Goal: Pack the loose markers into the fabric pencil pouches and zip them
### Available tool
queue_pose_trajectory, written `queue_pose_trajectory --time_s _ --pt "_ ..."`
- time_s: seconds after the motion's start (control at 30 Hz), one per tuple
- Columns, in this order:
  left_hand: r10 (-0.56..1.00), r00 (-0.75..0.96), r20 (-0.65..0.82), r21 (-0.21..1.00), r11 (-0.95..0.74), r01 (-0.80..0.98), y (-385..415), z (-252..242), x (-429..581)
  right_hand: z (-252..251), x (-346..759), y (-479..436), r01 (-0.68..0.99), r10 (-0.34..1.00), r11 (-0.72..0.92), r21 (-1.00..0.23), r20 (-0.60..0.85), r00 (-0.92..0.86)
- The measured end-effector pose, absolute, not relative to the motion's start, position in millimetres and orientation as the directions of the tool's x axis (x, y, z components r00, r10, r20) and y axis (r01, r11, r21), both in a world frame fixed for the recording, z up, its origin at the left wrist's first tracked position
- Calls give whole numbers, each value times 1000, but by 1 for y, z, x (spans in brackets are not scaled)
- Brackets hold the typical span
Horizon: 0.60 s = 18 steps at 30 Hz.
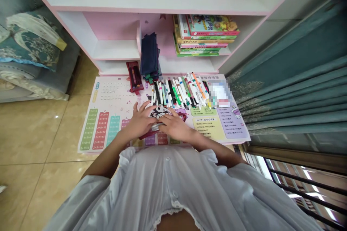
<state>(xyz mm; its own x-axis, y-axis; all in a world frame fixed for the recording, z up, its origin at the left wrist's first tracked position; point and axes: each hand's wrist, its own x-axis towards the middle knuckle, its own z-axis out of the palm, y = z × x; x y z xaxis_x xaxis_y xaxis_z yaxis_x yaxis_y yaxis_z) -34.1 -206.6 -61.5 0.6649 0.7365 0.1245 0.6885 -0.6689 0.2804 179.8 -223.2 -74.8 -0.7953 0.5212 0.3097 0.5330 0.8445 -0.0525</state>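
1. Slim dark-red pouch [144, 135] — near the front edge of the pink-and-white printed surface [114, 86], partly covered.
2. Left hand [141, 120] and right hand [175, 125] — fingers bent over it; cannot tell whether either pinches.
3. Thin multicoloured markers [176, 95] lie in 1 row just beyond.

We locate the shelf [162, 0] at the far side; books [206, 38] lie stacked in its right part. We find a sofa [55, 74] with a cushion [27, 52] at far left, a curtain [292, 72] at right and bars [298, 179] near right.
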Motion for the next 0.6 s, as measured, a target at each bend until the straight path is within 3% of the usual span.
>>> queue_pose_trajectory --time_s 0.17,0.6 --pt "739 666 98 322 -657 681 -196 -71 -13 -96 195 -223 628 610 776 -50 312 -729" --pt "868 462 182 453 -491 744 -206 -95 -57 -99 216 -208 713 750 661 -234 235 -618"
